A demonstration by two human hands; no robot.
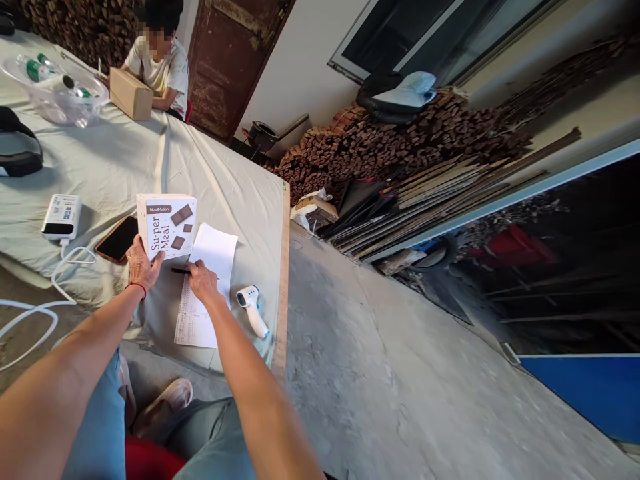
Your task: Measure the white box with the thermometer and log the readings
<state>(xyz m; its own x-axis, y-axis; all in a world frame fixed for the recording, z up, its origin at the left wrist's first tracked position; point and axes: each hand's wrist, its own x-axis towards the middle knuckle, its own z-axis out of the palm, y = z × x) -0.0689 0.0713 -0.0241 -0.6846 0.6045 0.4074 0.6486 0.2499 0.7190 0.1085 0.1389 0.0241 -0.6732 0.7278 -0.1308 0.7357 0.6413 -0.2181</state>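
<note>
My left hand (141, 262) grips the lower left corner of a white box (167, 227) printed "Su-per Meal", held upright over the cloth. In my right hand (201, 280) is a dark pen (180, 271), its end poking out to the left of my closed fingers. Below that hand lies a long sheet of paper (196, 319), filled with small writing on its near part and blank at the far end. A smartphone (118, 240) with a dark screen rests left of the box. Right of the paper is a white and blue infrared thermometer (253, 311).
The cloth-covered table (210, 180) ends at a wooden edge (283, 267) on the right. A white power bank (63, 217) with a cable (65, 280) sits at left. Farther off are a basin of bottles (65, 110), a cardboard box (131, 95) and a seated person (167, 73).
</note>
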